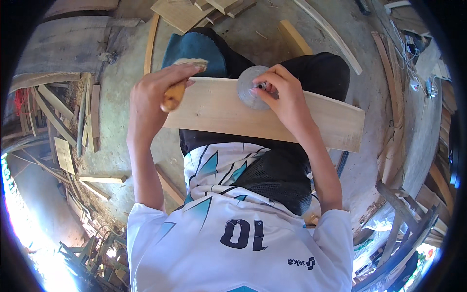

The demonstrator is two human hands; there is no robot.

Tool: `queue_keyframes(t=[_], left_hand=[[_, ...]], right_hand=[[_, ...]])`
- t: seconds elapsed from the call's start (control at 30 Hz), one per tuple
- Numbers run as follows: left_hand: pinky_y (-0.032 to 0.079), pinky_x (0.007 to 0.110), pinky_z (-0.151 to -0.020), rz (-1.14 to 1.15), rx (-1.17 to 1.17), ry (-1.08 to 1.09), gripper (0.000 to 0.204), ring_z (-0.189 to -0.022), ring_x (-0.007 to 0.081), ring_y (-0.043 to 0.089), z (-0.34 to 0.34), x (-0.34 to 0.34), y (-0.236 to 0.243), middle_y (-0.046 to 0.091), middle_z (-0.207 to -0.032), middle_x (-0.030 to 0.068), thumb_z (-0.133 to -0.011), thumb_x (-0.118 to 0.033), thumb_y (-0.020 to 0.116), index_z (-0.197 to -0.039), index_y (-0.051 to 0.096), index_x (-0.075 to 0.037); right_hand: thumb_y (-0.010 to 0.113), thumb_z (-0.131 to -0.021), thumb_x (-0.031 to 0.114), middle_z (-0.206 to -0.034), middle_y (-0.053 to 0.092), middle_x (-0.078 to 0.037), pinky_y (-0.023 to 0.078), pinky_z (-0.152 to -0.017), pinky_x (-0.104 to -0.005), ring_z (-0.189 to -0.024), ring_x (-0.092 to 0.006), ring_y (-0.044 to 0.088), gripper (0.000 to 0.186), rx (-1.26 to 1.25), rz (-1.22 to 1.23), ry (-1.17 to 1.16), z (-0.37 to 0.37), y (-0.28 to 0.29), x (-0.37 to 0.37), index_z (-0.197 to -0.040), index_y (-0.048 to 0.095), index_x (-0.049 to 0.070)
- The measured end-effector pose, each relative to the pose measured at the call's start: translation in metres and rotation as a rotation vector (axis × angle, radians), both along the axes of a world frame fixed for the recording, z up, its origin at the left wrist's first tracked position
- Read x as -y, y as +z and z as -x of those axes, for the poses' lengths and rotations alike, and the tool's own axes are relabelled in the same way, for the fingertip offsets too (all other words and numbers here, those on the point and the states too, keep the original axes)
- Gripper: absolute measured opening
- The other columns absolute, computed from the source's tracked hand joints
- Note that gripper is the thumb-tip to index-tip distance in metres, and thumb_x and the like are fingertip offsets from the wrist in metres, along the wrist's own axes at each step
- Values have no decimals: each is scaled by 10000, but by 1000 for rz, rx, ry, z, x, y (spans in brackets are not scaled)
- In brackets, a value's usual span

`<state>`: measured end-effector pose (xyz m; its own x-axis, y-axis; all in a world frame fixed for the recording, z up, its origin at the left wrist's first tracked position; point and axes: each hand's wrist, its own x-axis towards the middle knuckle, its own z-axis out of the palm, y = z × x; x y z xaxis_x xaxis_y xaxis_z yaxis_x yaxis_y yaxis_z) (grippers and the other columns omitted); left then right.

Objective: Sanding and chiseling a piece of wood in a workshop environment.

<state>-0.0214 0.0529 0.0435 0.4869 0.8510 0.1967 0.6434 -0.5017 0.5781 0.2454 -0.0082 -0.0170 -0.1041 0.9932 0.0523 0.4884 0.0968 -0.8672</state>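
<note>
The pale, dusty floor (116, 121) spreads under everything, with lengths of timber scattered over it. Next in size is the person's white shirt (194, 253), marked with teal and black shapes. A broad, light-coloured plank (214, 117) lies across the lap, its right end slightly lower in view than its left. A wide grey board (58, 44) sits at upper left, and below it narrow wood offcuts (53, 114) lean and lie in a loose heap. Black trousers (323, 73) show beyond the plank's far edge, and a teal cloth (194, 46) covers the left knee.

The left hand (153, 90) is closed around a brush (172, 99) near the plank's left end; the rounded orange-brown handle end points back toward the person, while the pale bristles reach past the far edge, over the teal cloth. The right hand (288, 92) pinches the small dark-rimmed centre of a round, translucent disc-like thing (247, 100) between thumb and fingers. This overlaps the plank's far edge in view; whether it touches the wood cannot be told.
</note>
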Motion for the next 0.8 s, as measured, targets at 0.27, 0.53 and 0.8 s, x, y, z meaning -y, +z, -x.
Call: queue_keyframes(t=[0.27, 0.53, 0.8], left_hand=[[537, 310, -801, 521, 141, -243, 199, -912, 186, 713, 52, 24, 12, 759, -1023, 59, -861, -109, 747, -1049, 766, -47], [556, 296, -835, 225, 97, 141, 216, -973, 189, 715, 24, 5, -5, 759, -1041, 96, -914, -93, 692, -1113, 738, -26], [531, 285, -892, 559, 181, 14, 207, -1005, 157, 690, 70, 15, 6, 751, -1057, 69, -915, -53, 682, -1110, 743, -26]], right_hand=[[798, -760, 1, -868, 573, -48, 470, -665, -299, -731, -145, 569, 170, -88, 333, 360, -17, 24, 25, -913, 725, 19], [784, -791, 6, -844, 534, -54, 468, -650, -290, -704, -140, 550, 163, -9, 30, 61, 6, 3, -2, -920, 687, 16], [774, -787, -11, -844, 523, -58, 454, -625, -315, -702, -141, 545, 157, -61, 230, 396, -4, 17, 13, -898, 663, -1]])
